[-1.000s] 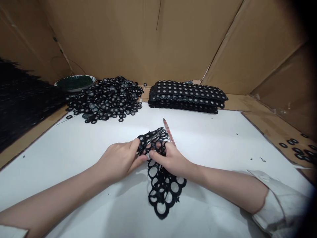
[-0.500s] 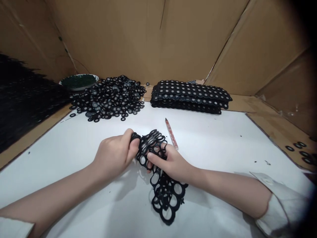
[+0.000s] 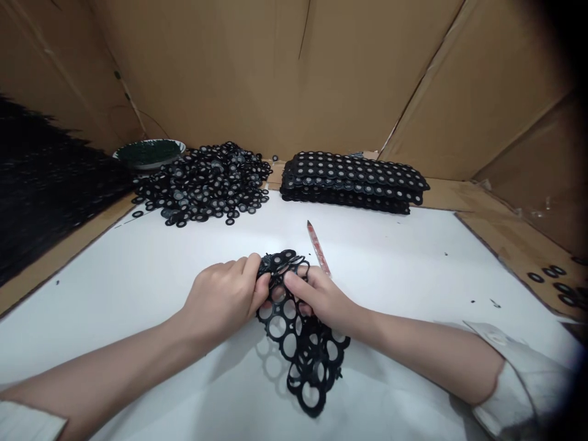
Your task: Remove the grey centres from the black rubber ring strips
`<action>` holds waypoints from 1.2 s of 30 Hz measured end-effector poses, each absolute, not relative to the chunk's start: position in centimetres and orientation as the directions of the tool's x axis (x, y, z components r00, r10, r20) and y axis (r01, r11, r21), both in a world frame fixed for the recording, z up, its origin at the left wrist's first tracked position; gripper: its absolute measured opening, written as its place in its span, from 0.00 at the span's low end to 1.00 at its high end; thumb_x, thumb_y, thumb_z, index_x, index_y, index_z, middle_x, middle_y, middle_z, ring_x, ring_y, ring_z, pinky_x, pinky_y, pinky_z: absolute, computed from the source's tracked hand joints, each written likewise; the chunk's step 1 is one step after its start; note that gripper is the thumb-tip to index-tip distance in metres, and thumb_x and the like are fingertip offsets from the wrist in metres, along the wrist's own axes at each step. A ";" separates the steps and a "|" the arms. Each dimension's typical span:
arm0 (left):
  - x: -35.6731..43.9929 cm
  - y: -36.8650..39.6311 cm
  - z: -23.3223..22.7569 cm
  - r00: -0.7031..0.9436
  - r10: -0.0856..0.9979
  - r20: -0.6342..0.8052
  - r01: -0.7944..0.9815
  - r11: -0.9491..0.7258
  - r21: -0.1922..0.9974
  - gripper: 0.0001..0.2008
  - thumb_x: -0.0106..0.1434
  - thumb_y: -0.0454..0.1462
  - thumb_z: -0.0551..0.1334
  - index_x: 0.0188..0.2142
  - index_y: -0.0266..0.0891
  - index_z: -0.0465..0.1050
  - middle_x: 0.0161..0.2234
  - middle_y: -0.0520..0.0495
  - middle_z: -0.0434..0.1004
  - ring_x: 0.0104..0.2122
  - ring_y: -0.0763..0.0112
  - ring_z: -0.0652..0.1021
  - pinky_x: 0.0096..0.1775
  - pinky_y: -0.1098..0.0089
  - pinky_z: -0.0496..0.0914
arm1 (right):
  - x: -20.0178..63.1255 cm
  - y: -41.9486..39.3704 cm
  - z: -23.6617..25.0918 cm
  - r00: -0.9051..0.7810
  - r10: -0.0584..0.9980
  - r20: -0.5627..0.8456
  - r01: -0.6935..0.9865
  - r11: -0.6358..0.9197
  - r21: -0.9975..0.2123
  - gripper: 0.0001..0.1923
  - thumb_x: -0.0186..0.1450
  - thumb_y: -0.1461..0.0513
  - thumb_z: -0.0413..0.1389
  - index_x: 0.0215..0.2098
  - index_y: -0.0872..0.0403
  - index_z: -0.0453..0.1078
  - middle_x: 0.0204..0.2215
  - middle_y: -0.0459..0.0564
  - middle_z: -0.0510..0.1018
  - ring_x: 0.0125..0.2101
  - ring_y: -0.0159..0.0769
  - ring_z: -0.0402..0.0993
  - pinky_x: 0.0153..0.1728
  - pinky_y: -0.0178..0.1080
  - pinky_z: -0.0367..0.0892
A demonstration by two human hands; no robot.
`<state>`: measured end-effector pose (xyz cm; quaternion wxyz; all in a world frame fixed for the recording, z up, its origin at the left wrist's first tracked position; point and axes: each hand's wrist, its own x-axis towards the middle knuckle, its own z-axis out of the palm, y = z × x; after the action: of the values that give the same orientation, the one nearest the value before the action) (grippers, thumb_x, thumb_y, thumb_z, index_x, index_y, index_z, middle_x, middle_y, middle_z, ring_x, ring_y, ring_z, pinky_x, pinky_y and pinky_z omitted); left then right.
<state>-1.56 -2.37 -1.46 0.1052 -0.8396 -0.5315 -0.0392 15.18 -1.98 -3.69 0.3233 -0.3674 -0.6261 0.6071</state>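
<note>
Between my hands is a floppy black rubber sheet (image 3: 290, 343) full of round holes, its lower end hanging down toward the white tabletop. My left hand (image 3: 229, 288) is closed on the sheet's upper left part, with thumb and fingers pinching it. My right hand (image 3: 319, 294) grips the same sheet from the right, thumb on top and the other fingers partly hidden behind it. Some black rings (image 3: 288, 254) show at the sheet's bunched top edge. Just beyond my right hand lies a pointed tool (image 3: 318, 246) with a reddish, clear-wrapped handle.
A heap of loose black rings (image 3: 206, 184) lies at the back left, beside a white-rimmed dish (image 3: 149, 165) of dark green material. Stacked perforated black sheets (image 3: 351, 184) stand at the back right. Several rings (image 3: 564, 288) sit on the cardboard at right. A dark pile (image 3: 41, 190) is at left.
My left hand has shifted right and slightly down, closer to my right hand. The sheet's bunched top has lowered, and more of its holed part is spread below my hands.
</note>
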 end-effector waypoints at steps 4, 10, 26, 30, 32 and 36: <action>-1.8 -2.2 -1.2 0.434 0.901 0.003 0.893 -0.430 0.130 0.12 0.64 0.40 0.41 0.29 0.40 0.57 0.24 0.50 0.74 0.20 0.69 0.72 0.21 0.72 0.58 | 15.2 -2.0 -3.5 -0.528 0.849 -0.028 0.071 0.012 -0.997 0.12 0.62 0.57 0.48 0.27 0.56 0.67 0.25 0.45 0.72 0.28 0.28 0.69 0.33 0.32 0.65; -1.9 -2.1 -1.1 0.497 0.867 -0.026 0.856 -0.486 0.177 0.14 0.63 0.46 0.42 0.30 0.40 0.56 0.25 0.47 0.74 0.21 0.66 0.73 0.21 0.70 0.59 | 15.2 -2.1 -3.8 -0.485 0.872 -0.069 0.120 -0.011 -0.993 0.12 0.61 0.56 0.49 0.26 0.56 0.65 0.21 0.44 0.69 0.23 0.26 0.65 0.26 0.32 0.64; -3.2 -0.1 0.0 0.111 0.986 0.120 0.715 -0.164 0.680 0.18 0.63 0.41 0.41 0.18 0.40 0.52 0.16 0.54 0.59 0.20 0.74 0.63 0.22 0.73 0.57 | 15.5 -1.7 -3.8 -0.655 0.737 -0.168 0.194 -0.051 -0.980 0.12 0.61 0.58 0.48 0.28 0.57 0.68 0.25 0.48 0.75 0.27 0.30 0.71 0.32 0.35 0.67; -2.9 -0.4 0.1 0.102 0.977 0.186 0.820 -0.188 0.541 0.15 0.63 0.42 0.41 0.23 0.41 0.55 0.17 0.54 0.62 0.20 0.72 0.66 0.24 0.72 0.59 | 15.3 -2.0 -3.8 -0.665 0.742 -0.087 0.152 0.020 -0.988 0.07 0.60 0.60 0.50 0.32 0.56 0.66 0.27 0.47 0.74 0.30 0.31 0.70 0.33 0.35 0.66; -2.2 -1.0 -0.3 0.231 0.967 0.111 0.892 -0.256 0.373 0.12 0.62 0.42 0.43 0.27 0.41 0.56 0.17 0.54 0.63 0.18 0.71 0.67 0.22 0.72 0.57 | 15.2 -2.0 -3.7 -0.638 0.770 -0.027 0.062 0.016 -0.998 0.10 0.57 0.62 0.54 0.38 0.55 0.63 0.29 0.45 0.72 0.30 0.30 0.69 0.32 0.34 0.65; -1.3 -1.9 -1.1 0.360 0.932 0.042 0.921 -0.362 0.141 0.10 0.62 0.42 0.43 0.29 0.40 0.55 0.20 0.52 0.68 0.19 0.68 0.70 0.21 0.71 0.55 | 15.1 -1.8 -3.8 -0.606 0.795 0.033 0.004 0.044 -0.999 0.11 0.56 0.61 0.56 0.36 0.55 0.62 0.27 0.43 0.66 0.28 0.28 0.63 0.31 0.33 0.61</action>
<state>-1.32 -1.87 -1.06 -0.0468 -0.8232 -0.5630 -0.0572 15.07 -1.84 -3.77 0.3196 -0.3081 -0.6482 0.6188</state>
